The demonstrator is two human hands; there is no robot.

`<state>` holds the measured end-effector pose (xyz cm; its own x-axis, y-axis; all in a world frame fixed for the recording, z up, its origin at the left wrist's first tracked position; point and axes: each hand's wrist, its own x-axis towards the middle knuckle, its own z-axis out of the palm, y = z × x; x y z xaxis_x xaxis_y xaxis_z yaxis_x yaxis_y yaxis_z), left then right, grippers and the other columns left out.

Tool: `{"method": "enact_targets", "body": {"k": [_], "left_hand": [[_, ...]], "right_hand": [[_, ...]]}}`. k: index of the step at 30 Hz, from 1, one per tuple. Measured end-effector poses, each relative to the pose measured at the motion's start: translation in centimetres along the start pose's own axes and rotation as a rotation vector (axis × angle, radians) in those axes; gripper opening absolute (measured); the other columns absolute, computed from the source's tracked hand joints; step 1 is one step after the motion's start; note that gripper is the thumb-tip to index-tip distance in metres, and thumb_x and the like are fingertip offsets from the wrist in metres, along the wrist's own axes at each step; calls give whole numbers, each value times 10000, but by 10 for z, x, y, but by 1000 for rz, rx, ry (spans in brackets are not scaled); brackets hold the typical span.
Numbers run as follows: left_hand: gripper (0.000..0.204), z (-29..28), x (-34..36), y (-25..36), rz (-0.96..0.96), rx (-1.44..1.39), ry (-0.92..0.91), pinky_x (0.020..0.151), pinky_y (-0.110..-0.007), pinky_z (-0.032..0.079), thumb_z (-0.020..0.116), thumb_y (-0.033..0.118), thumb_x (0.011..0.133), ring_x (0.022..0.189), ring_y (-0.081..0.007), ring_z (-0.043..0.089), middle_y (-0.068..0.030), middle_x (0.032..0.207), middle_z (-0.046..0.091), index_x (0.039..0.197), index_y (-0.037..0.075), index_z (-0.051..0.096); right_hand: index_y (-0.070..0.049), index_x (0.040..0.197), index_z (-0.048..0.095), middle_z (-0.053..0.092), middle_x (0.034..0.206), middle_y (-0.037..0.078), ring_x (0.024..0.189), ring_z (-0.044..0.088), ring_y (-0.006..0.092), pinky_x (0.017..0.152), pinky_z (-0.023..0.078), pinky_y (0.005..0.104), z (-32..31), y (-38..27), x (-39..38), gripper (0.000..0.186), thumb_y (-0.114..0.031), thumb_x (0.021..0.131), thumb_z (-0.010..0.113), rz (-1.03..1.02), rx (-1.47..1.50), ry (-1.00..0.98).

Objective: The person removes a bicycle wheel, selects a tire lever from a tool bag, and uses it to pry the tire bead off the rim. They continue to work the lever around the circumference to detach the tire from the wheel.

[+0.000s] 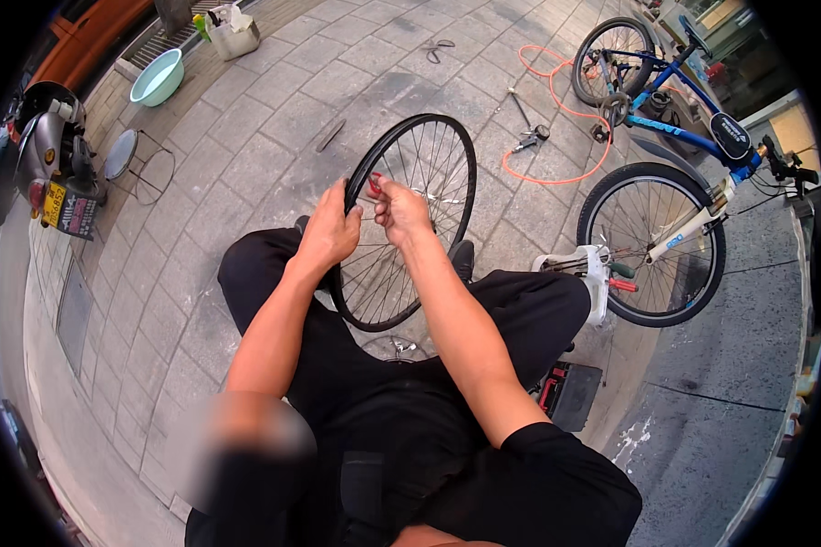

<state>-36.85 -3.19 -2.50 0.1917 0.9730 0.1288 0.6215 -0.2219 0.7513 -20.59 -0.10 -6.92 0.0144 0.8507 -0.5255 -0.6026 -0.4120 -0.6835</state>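
A spoked bicycle wheel with a black rim (472,173) stands upright and slightly tilted between my bent knees. My left hand (331,228) is closed around the left side of that rim, the thumb lying on the inner side. Just inside the rim, my right hand (400,210) pinches a small red tool (374,183) close to the spokes. Its exact kind is too small to make out, and the fingers cover part of it.
A blue bicycle (652,118) lies at the right, near a white stool (597,283) with tools. An orange hose (556,180) curls across the paving beside an air gauge (540,134). Further left are a wire-framed stool (121,153), a pale green basin (158,78) and a scooter (53,150).
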Motion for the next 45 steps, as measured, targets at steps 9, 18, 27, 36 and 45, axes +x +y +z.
{"method": "enact_targets", "body": {"k": [9, 18, 27, 36, 45], "left_hand": [[701, 4, 14, -57, -205, -255, -97, 730, -290, 520, 677, 31, 950, 849, -114, 607, -66, 1138, 666, 1584, -20, 383], [666, -11, 19, -10, -383, -374, -192, 711, -279, 517, 665, 19, 945, 819, -111, 584, -88, 1155, 636, 1558, -34, 409], [637, 2, 26, -42, -160, -145, -112, 891, -326, 525, 656, 69, 966, 1028, -195, 631, -141, 1251, 647, 1548, -38, 419], [642, 6, 20, -30, -115, -213, -66, 1130, -385, 429, 663, 113, 942, 1353, -355, 549, -252, 1457, 532, 1515, -69, 438], [585, 16, 16, -18, -7, -119, -30, 1080, -424, 447, 636, 25, 917, 1245, -430, 559, -272, 1307, 540, 1462, -78, 450]], "right_hand": [[17, 1062, 767, 732, 766, 104, 612, 679, 146, 516, 511, 287, 1, 7, -1, 283, -218, 973, 637, -410, -622, 186], [7, 1213, 720, 670, 809, 69, 599, 652, 136, 508, 542, 297, 10, 33, -14, 282, -184, 1048, 594, -216, -209, 131], [21, 1464, 541, 731, 1061, 154, 681, 711, 186, 530, 564, 289, 13, 33, -6, 432, -164, 1074, 544, -162, -9, -4], [-17, 1288, 666, 740, 1063, 121, 631, 678, 166, 491, 528, 289, 9, 14, -18, 342, -269, 1091, 547, -104, -94, -95], [-112, 1200, 665, 650, 871, 46, 552, 563, 134, 477, 501, 326, -1, 7, -5, 297, -357, 1086, 541, 186, -52, -67]]}}
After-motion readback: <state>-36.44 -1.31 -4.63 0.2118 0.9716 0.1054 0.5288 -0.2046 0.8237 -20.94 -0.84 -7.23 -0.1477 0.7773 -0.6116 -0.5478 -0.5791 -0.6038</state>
